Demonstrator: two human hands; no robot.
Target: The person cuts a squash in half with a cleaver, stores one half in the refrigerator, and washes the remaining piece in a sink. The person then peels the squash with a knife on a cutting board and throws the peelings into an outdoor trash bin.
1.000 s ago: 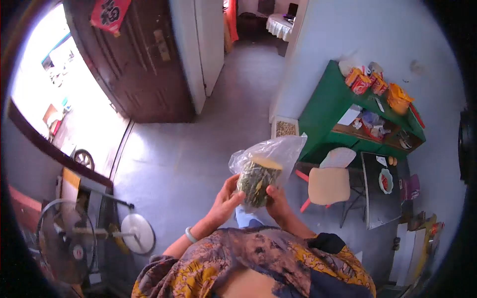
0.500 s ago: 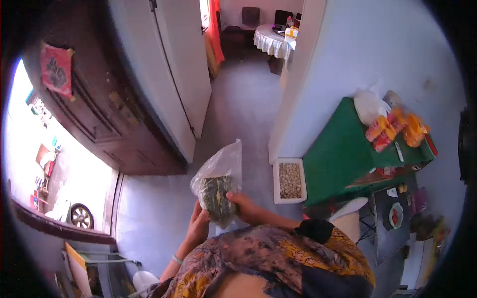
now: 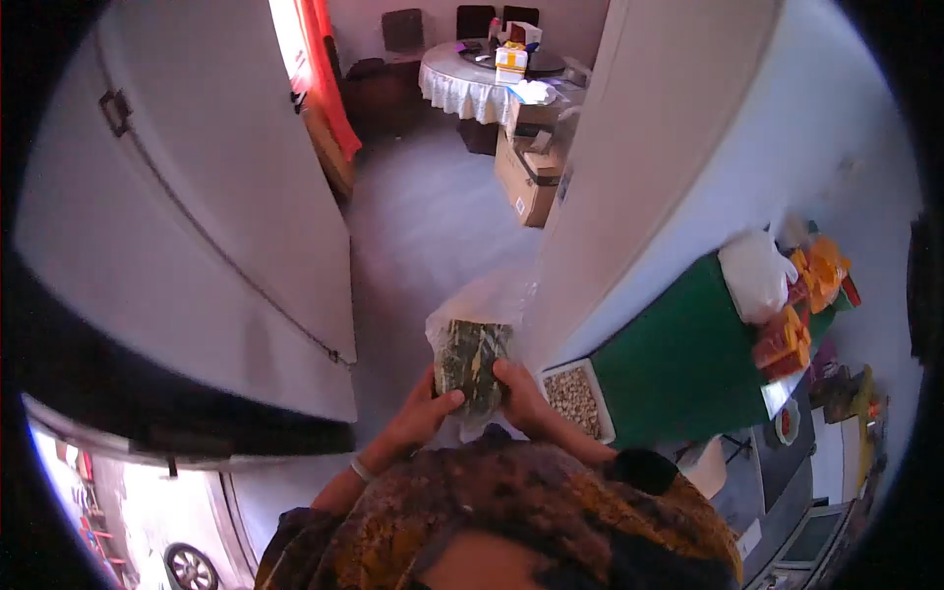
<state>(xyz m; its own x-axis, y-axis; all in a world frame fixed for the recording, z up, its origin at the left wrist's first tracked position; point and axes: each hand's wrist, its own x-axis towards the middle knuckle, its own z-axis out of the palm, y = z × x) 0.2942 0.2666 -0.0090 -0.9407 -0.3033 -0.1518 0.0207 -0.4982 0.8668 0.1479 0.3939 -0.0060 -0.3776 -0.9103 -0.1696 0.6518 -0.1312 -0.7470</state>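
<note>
A chunk of dark green pumpkin (image 3: 476, 359), streaked with yellow, sits inside a clear plastic bag (image 3: 492, 293) in front of my body. My left hand (image 3: 421, 413) grips its lower left side, thumb across the front. On the right side, my right hand (image 3: 521, 395) holds it with the thumb pressed on the front. The fingers behind the pumpkin are hidden. The bag's loose top flares upward past the pumpkin.
A doorway ahead opens to a round table (image 3: 442, 64) and a cardboard box (image 3: 526, 187). At left stands a white door (image 3: 226, 177). On the right are a green cabinet (image 3: 669, 354) with bags on top and a white tray (image 3: 605, 418) of small pale pieces.
I have moved forward toward the doorway, and the brown door has slid down and left in view. Both hands still hold the bagged pumpkin. More of the room ahead shows.
</note>
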